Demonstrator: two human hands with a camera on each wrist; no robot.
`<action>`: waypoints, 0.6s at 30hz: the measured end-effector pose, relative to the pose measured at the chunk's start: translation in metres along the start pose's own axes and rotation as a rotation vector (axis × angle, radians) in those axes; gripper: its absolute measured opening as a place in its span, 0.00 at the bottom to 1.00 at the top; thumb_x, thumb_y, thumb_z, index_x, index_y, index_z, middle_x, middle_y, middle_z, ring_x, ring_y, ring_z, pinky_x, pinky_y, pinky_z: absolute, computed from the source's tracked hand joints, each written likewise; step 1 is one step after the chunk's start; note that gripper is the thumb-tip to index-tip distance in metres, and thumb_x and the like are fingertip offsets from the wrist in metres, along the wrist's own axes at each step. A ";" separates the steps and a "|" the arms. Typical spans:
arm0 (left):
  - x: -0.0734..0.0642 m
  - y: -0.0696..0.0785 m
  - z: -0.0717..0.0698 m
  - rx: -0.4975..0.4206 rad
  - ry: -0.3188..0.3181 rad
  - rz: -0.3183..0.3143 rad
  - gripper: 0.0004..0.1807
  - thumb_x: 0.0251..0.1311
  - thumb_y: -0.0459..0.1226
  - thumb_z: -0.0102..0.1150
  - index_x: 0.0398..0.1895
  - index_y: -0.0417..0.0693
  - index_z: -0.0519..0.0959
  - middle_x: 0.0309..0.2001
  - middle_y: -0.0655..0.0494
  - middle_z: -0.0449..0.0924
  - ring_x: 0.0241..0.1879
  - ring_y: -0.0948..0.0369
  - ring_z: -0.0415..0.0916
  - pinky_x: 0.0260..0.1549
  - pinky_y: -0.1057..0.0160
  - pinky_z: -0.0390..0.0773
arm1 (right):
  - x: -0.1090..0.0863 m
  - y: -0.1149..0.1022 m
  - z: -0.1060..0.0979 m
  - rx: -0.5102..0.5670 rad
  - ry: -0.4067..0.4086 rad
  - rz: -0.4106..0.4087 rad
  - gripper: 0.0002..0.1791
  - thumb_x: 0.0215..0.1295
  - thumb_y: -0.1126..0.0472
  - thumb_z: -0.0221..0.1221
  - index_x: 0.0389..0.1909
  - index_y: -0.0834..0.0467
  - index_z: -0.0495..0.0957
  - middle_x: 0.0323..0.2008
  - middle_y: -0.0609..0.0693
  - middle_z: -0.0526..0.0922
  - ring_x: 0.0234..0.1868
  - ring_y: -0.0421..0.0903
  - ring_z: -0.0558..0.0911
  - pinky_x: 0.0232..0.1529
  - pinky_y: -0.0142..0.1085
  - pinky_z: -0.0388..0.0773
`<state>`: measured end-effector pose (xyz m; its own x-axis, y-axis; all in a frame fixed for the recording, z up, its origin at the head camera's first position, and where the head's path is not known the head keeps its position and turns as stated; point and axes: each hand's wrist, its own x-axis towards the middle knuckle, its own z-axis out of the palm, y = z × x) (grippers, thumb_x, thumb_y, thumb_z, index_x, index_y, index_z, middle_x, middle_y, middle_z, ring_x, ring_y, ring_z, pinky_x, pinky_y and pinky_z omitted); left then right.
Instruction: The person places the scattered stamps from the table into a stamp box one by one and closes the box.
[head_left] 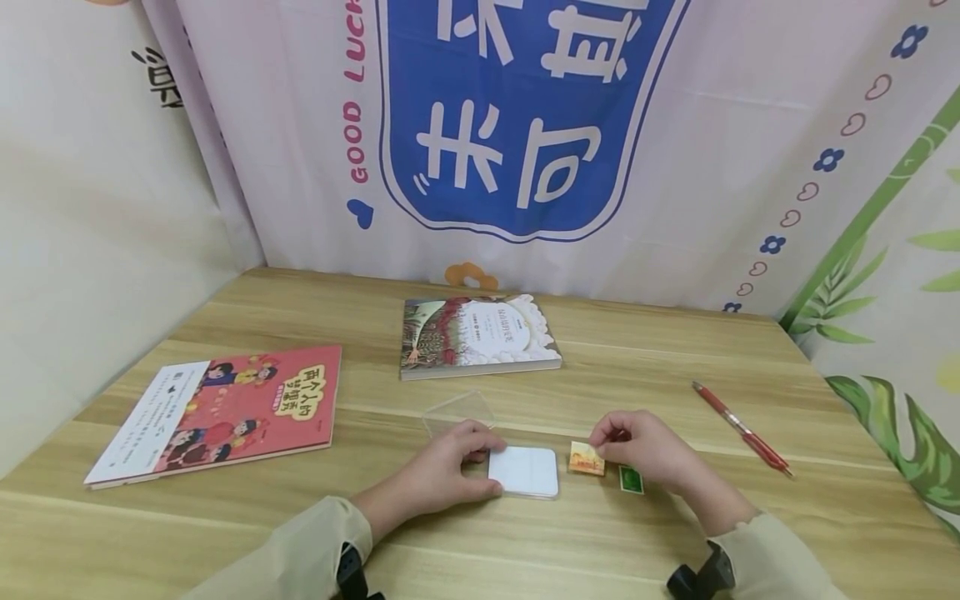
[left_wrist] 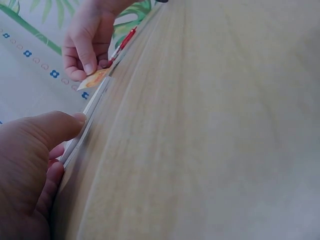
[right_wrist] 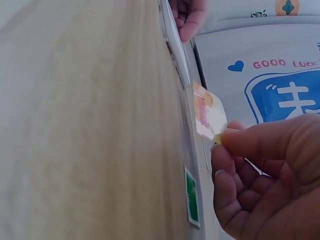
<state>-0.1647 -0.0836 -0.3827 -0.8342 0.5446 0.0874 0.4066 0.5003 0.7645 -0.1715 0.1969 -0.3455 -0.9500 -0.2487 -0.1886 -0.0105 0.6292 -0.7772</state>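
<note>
My left hand point(head_left: 453, 471) grips the left edge of a flat white square case point(head_left: 525, 472) with rounded corners, thumb and fingers on its sides. The case lies on the table point(head_left: 420, 550). Just right of it, my right hand point(head_left: 648, 448) pinches a small yellow-orange stamp point(head_left: 586, 459) by one corner between thumb and forefinger. In the right wrist view this stamp point(right_wrist: 207, 112) is tilted up from the tabletop. Below the right hand a green stamp point(head_left: 631, 480) with a white border lies flat. Behind my left hand sits a clear plastic lid point(head_left: 457, 410), partly hidden.
A red picture book point(head_left: 255, 408) lies to the left. Another book point(head_left: 480, 337) with a white and dark cover is at the back middle. On the right rests a red pen point(head_left: 742, 429). A printed curtain point(head_left: 300, 167) hangs behind the table.
</note>
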 end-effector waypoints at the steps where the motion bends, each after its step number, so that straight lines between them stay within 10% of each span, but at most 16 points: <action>1: 0.000 0.000 0.000 0.001 0.000 0.002 0.22 0.47 0.40 0.69 0.48 0.46 0.78 0.48 0.56 0.72 0.46 0.61 0.72 0.48 0.65 0.74 | 0.000 0.000 0.000 0.002 -0.004 -0.004 0.03 0.58 0.70 0.57 0.32 0.60 0.78 0.32 0.51 0.77 0.36 0.46 0.73 0.39 0.36 0.71; 18: -0.001 0.001 0.001 0.024 0.005 -0.010 0.22 0.47 0.40 0.69 0.48 0.48 0.78 0.47 0.59 0.72 0.46 0.63 0.72 0.48 0.66 0.74 | 0.003 -0.008 0.005 0.042 -0.043 -0.028 0.04 0.58 0.69 0.58 0.34 0.62 0.78 0.33 0.51 0.76 0.36 0.46 0.72 0.38 0.36 0.71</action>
<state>-0.1632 -0.0832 -0.3831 -0.8403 0.5357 0.0831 0.4069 0.5219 0.7497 -0.1723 0.1872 -0.3426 -0.9352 -0.2980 -0.1912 -0.0232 0.5905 -0.8067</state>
